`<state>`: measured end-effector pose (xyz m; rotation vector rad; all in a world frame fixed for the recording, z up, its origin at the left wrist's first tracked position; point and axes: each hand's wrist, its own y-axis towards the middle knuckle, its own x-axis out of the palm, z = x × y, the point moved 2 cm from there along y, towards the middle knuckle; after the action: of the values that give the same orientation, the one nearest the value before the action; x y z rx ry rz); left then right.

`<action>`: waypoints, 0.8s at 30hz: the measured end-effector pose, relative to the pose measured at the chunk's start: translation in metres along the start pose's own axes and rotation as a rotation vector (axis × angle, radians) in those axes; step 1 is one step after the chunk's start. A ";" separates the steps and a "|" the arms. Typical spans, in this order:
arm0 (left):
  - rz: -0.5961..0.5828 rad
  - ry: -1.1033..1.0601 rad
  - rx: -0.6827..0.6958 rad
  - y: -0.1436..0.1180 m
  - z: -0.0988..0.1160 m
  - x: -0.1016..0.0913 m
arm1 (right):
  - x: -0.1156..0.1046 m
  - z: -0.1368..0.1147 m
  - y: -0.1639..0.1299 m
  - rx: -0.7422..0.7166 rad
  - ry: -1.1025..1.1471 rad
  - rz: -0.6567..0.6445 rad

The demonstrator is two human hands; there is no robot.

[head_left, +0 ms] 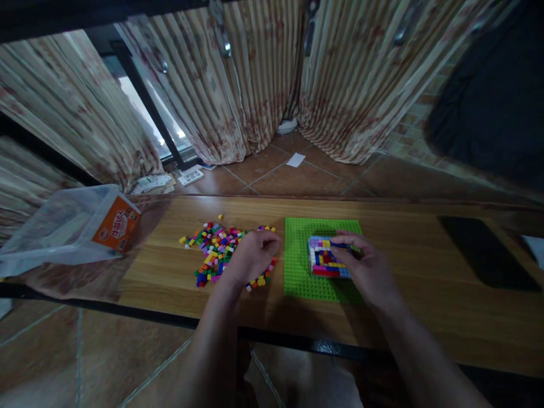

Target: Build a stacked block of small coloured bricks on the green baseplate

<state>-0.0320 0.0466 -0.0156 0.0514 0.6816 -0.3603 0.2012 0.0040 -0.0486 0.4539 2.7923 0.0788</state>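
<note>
BRICK BUILD [322,271] ON GREEN BASEPLATE [296,263], BOTH HANDS AT WORK

Loc.: wood-top table [408,232]. Multicol. brick build sits on baseplate approx. centre, low rectangular block, white, red, yellow, blue & purple pcs visible; rt. end partly hidden by R hand [361,263].

R hand: palm down, thumb & fingers spread over build's top and rt. side; whether a pc. is gripped, cannot tell.

L hand [255,255]: above rt. part of loose bricks [216,246], fingers curled inward, thumb near fingertips; cannot tell if a brick is pinched.

Loose bricks: spread in mixed cols. left of baseplate, some just beside its edge.

Also noted: clear plastic bin [55,226] w/ orange label [117,225], far L; dark flat item [488,252], table's R end.
</note>
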 end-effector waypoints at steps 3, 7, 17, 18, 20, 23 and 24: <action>0.099 0.194 -0.033 -0.002 -0.017 -0.021 | -0.001 0.002 0.000 0.011 0.007 0.026; 0.093 0.333 -0.068 -0.007 -0.023 -0.028 | -0.001 0.002 0.000 0.000 -0.037 0.032; 0.019 0.551 -0.144 -0.009 -0.005 -0.015 | 0.001 0.001 0.000 -0.007 -0.017 0.053; 0.015 0.556 -0.146 -0.010 -0.004 -0.014 | 0.001 0.002 0.000 -0.009 -0.015 0.050; 0.012 0.563 -0.151 -0.010 -0.003 -0.013 | 0.001 0.003 0.001 -0.014 -0.020 0.040; 0.018 0.562 -0.139 -0.010 -0.001 -0.011 | 0.000 0.003 0.001 -0.017 -0.045 0.028; 0.023 0.560 -0.131 -0.009 -0.001 -0.010 | 0.000 0.003 0.001 -0.018 -0.053 0.030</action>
<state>-0.0430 0.0410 -0.0093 0.0351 1.2561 -0.2775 0.2023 0.0050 -0.0511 0.4861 2.7314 0.0973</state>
